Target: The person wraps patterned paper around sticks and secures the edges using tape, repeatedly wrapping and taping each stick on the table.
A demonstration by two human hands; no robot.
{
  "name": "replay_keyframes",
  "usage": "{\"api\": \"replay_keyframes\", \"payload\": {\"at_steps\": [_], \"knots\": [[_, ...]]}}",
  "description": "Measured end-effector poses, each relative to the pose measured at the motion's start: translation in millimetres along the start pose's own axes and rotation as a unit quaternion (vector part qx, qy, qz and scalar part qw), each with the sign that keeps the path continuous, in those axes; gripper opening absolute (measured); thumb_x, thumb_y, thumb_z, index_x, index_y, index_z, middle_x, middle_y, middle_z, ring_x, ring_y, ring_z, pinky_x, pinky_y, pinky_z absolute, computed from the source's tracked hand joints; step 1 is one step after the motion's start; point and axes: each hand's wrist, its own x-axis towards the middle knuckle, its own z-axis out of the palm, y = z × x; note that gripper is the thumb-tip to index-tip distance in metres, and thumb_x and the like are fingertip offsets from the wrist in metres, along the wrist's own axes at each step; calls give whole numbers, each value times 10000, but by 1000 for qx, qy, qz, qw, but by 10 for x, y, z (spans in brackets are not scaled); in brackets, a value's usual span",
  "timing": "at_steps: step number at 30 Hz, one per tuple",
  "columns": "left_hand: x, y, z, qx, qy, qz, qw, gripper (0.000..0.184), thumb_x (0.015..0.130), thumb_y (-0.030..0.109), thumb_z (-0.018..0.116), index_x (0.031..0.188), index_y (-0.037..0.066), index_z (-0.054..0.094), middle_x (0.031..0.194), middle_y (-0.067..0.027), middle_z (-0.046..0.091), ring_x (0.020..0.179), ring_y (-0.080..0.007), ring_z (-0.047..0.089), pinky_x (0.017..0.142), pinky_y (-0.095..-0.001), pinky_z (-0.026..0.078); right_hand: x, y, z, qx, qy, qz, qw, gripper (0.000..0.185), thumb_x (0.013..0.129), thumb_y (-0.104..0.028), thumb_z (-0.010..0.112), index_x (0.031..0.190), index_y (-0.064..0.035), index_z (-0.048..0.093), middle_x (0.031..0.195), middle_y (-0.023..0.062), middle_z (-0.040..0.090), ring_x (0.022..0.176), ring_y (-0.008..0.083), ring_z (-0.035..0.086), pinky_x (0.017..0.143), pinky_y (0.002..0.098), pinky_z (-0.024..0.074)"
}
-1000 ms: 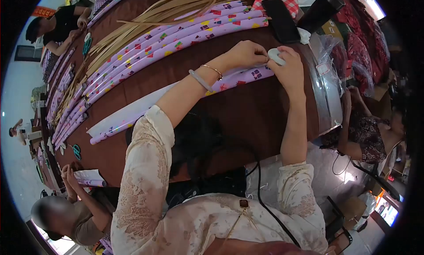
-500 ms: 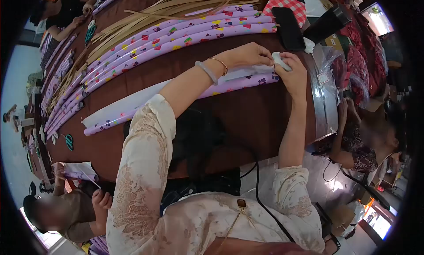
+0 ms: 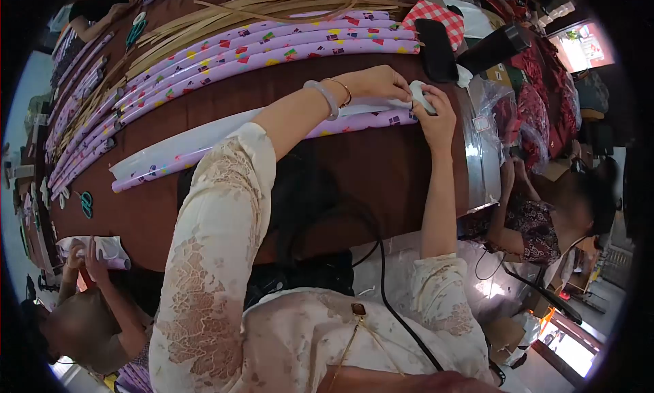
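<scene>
Paper, glossy printed lilac, part-rolled on the brown tabletop, is probably best held steady while the right hand clamps a small white round roll in its fingers and the left hand pinches its own together, contents unclear.

smooth, glossy paper roll
</scene>
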Motion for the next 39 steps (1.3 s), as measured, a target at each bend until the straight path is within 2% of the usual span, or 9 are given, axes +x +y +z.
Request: {"api": "replay_keyframes", "payload": {"at_steps": [5,8,12,17,24,32,36,38,39], "knots": [[10,27,17,27,13,-3,1000,286,764,278,628,926,47,673,818,-89,662,727,-150,570,726,-292,447,45,39,-46,-58,-41,-37,997,197,644,-86,672,788,25,595,985,89,590,852,216,581,740,292,454],[15,27,8,48,22,-26,998,278,760,270,630,916,44,678,815,-90,661,708,-142,562,707,-289,446,50,48,17,-36,3,-62,997,214,642,-94,668,805,24,595,973,91,587,850,222,580,744,297,455],[-18,26,54,5,40,-41,998,274,744,241,642,907,23,679,819,-92,662,711,-121,554,691,-273,444,25,59,0,-34,6,-59,998,229,635,-97,670,816,26,601,974,95,586,852,224,581,751,298,457],[-25,33,26,-60,31,-71,995,263,745,231,651,932,49,685,819,-52,655,732,-101,537,705,-254,437,21,34,-12,-9,2,-64,998,221,631,-87,676,807,28,607,974,91,588,854,225,583,741,290,457],[-20,49,-12,-47,7,-71,996,261,750,232,655,941,57,683,822,-29,660,722,-76,511,719,-241,434,25,116,-10,-9,-8,-66,998,228,628,-91,680,796,31,585,978,86,589,854,220,581,739,294,455],[-15,8,-15,-14,12,-30,999,268,750,241,658,947,61,681,845,-52,671,745,-104,556,730,-256,446,25,44,-34,3,-29,-36,999,216,649,-107,668,797,26,582,994,73,581,864,213,575,750,298,445],[-18,1,-19,-16,17,-54,998,264,719,243,656,929,87,691,841,-55,672,756,-130,580,744,-266,451,29,66,-44,-17,-26,-61,998,188,675,-100,647,803,23,585,997,68,579,865,193,570,738,293,445],[-14,-9,-36,-43,27,-53,997,266,730,254,654,934,87,688,851,-64,673,768,-137,589,749,-271,455,14,35,-102,40,-1,35,999,163,701,-91,624,808,26,585,997,69,580,876,182,564,741,286,445],[-24,6,-37,-43,29,-52,997,266,730,254,654,934,87,688,851,-64,673,768,-137,589,749,-271,455,18,136,-160,37,6,17,999,149,720,-85,605,818,25,586,1004,74,577,872,186,561,746,284,446]]}}
